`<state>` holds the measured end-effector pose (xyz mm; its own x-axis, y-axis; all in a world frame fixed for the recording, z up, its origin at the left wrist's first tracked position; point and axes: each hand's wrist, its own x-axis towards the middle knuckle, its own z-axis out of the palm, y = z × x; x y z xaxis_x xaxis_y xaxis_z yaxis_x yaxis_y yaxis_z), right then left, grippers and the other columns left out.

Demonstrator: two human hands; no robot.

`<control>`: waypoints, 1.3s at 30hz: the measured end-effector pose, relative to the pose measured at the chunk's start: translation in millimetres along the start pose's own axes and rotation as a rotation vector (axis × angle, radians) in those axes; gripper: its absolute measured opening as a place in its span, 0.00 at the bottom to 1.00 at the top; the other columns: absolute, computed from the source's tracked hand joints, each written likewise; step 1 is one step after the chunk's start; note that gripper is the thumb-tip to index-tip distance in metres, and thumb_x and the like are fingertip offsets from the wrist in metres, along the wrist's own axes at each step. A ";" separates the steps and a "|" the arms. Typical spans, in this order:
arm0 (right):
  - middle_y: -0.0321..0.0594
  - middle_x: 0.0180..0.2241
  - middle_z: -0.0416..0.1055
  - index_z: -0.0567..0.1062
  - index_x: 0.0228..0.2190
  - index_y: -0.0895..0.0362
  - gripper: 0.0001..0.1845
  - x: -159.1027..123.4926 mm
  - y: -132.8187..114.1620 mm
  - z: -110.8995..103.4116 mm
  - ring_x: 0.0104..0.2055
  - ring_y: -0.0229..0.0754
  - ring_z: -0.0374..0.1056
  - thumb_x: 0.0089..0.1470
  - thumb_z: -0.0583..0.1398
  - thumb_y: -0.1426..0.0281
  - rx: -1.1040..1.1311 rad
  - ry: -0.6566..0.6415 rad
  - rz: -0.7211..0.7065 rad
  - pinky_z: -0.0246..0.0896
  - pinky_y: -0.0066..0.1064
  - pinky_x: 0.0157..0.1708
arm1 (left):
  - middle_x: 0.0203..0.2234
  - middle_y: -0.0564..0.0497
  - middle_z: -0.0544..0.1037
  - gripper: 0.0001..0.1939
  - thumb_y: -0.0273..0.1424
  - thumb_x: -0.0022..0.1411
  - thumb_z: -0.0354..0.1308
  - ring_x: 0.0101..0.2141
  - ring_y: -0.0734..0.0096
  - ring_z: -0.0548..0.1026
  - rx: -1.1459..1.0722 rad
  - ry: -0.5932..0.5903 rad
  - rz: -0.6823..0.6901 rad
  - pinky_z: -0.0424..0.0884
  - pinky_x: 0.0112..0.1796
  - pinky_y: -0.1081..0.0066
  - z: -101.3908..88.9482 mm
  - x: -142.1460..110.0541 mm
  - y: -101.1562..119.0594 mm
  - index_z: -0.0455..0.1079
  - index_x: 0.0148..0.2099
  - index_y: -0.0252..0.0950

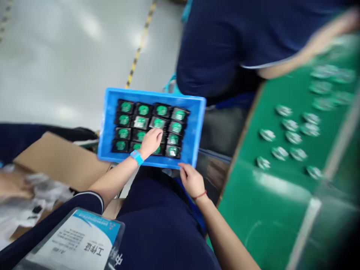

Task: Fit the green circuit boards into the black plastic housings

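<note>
Seen from the head camera, a worker's left hand [152, 141], banded at the wrist in blue [137, 157], reaches over the near wall of a blue bin [154, 94] and rests above the middle of its load. Black packs [143, 110] fill the bin's floor, lying directly beneath the hand and spreading to both sides and beyond it. The bin's long axis runs crosswise before the worker's lap, dipping slightly toward the right. The left hand is the nearer to the packs; the right hand [192, 180], a red cord [199, 195] at its wrist, pinches the near rim toward the right corner. The left fingers are curled under, and whether they hold a pack cannot be told from this angle.

The packs are dark, flat and squarish, each bearing a rounded green label, set in four columns of four; a few catch a pale glare. To the right, blurred pale-and-green pieces [294, 137] lie scattered on a green table [236, 202], where a co-worker in navy [213, 41] stretches an arm. At left, another person's hand [14, 185] is among plastic bags [49, 191] beside a cardboard box [62, 157].
</note>
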<state>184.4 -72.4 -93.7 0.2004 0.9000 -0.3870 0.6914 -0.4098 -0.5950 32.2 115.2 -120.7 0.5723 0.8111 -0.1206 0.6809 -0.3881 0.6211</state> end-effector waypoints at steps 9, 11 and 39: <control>0.46 0.40 0.75 0.75 0.39 0.57 0.21 -347.3 65.2 85.0 0.41 0.44 0.70 0.56 0.48 0.61 0.239 0.823 0.997 0.64 0.37 0.44 | 0.41 0.47 0.75 0.13 0.29 0.67 0.45 0.43 0.69 0.73 0.106 -0.785 1.058 0.69 0.47 0.69 93.6 -146.7 179.1 0.68 0.48 0.35; 0.47 0.38 0.75 0.74 0.39 0.59 0.22 -430.1 76.8 122.0 0.38 0.45 0.69 0.55 0.47 0.60 0.264 1.064 1.275 0.63 0.37 0.42 | 0.43 0.47 0.75 0.13 0.29 0.67 0.46 0.44 0.68 0.73 0.173 -0.915 1.246 0.69 0.47 0.68 124.8 -190.6 219.6 0.67 0.50 0.35; 0.54 0.37 0.72 0.73 0.41 0.63 0.19 -761.2 130.9 346.8 0.39 0.52 0.68 0.49 0.51 0.69 0.527 0.966 1.961 0.60 0.41 0.38 | 0.40 0.47 0.71 0.06 0.25 0.64 0.52 0.39 0.66 0.65 0.495 -1.430 2.153 0.62 0.38 0.68 338.4 -637.9 305.8 0.71 0.38 0.35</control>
<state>-118.4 -862.7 -121.4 0.4768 -0.8289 -0.2926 -0.8790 -0.4477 -0.1641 30.0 -669.1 -115.9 -0.0670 -0.9771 -0.2022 -0.8945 -0.0309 0.4459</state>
